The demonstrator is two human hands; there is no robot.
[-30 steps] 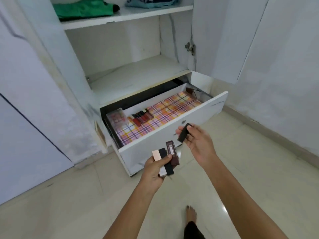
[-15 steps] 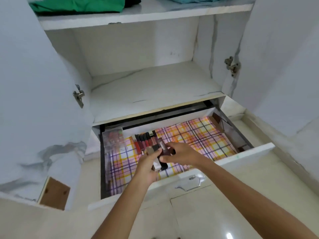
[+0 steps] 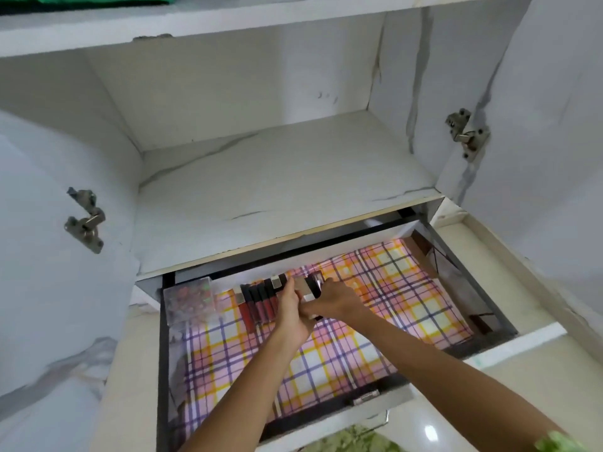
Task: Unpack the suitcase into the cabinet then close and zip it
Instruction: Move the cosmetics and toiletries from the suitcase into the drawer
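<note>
Small boxed cosmetics [image 3: 308,290] are pinched between the left hand [image 3: 292,316] and the right hand [image 3: 336,300], both grips pressed together on them, low over the back left of the open drawer [image 3: 355,411] of the cabinet [image 3: 261,190], just beside the row of lipsticks [image 3: 257,305]. The step is probably best done by lowering the boxes flat and sliding them flush against that row. The boxes are rigid and square-edged, the lipsticks slim and glossy, the checked liner [image 3: 326,353] smooth, the clear case [image 3: 191,298] hard; the suitcase is not seen.
</note>
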